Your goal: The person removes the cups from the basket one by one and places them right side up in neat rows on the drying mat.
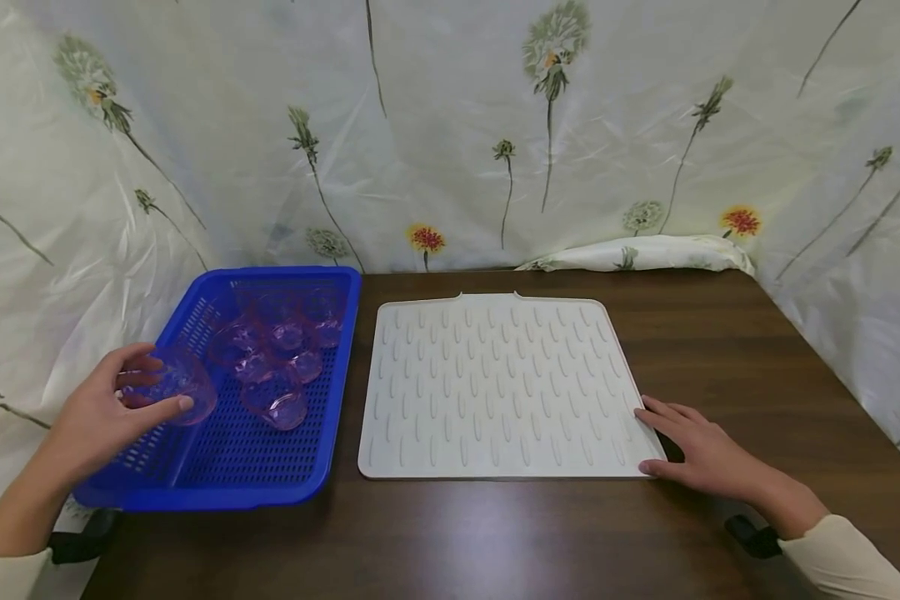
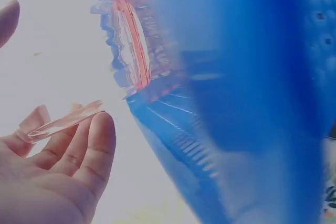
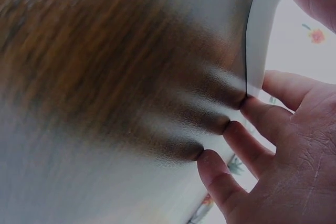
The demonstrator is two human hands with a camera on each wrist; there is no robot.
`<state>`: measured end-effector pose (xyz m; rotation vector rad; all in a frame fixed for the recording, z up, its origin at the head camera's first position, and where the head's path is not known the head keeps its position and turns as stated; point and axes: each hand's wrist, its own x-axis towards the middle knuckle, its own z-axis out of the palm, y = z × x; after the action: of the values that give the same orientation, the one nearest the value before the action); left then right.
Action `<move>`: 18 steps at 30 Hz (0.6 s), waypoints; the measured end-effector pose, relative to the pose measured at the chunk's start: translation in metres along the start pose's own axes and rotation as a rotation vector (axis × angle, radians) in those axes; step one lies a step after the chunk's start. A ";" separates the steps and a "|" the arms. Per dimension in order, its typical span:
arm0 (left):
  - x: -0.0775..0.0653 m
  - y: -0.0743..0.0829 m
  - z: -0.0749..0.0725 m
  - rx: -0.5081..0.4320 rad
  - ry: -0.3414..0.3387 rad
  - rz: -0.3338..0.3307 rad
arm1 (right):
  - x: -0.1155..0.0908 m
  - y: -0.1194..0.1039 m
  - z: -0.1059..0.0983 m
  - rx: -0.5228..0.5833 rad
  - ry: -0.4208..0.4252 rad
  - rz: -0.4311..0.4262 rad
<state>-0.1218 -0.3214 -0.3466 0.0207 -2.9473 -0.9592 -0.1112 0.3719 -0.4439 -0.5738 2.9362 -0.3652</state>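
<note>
My left hand (image 1: pixel 112 408) holds a clear pink cup (image 1: pixel 187 383) over the left side of a blue plastic basket (image 1: pixel 342 367). The thumb lies along the near side of the cup, with the fingers curled at its left. In the left wrist view, a clear pink handle-like part (image 2: pixel 65 123) shows at the fingers. Several more clear pink cups (image 1: pixel 285 408) lie together in the back and middle of the basket. At the right, my other hand (image 1: pixel 697 450) touches the front right edge of a white ridged mat (image 1: pixel 495 392), fingers spread. Some fingertips (image 3: pixel 210 158) rest on the table.
A dark brown wooden table (image 1: pixel 480 533) carries both basket and mat, side by side with a narrow gap. Behind and at both sides hangs a pale flowered plastic sheet (image 1: pixel 450 167). Its rolled fold (image 1: pixel 645 252) lies along the table's back edge.
</note>
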 end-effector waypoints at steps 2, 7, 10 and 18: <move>0.000 0.003 -0.001 0.004 0.006 0.005 | 0.000 0.000 0.000 0.000 0.003 -0.005; 0.001 0.009 -0.002 -0.001 -0.006 0.021 | 0.000 -0.001 0.001 0.003 0.008 -0.008; 0.002 0.012 -0.002 -0.008 -0.003 0.033 | 0.000 -0.001 0.001 0.003 0.008 -0.005; 0.009 0.022 0.000 -0.034 0.032 0.109 | 0.000 0.000 0.000 -0.003 -0.009 0.009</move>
<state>-0.1308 -0.3040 -0.3330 -0.1226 -2.8689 -0.9835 -0.1116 0.3720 -0.4436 -0.5606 2.9307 -0.3569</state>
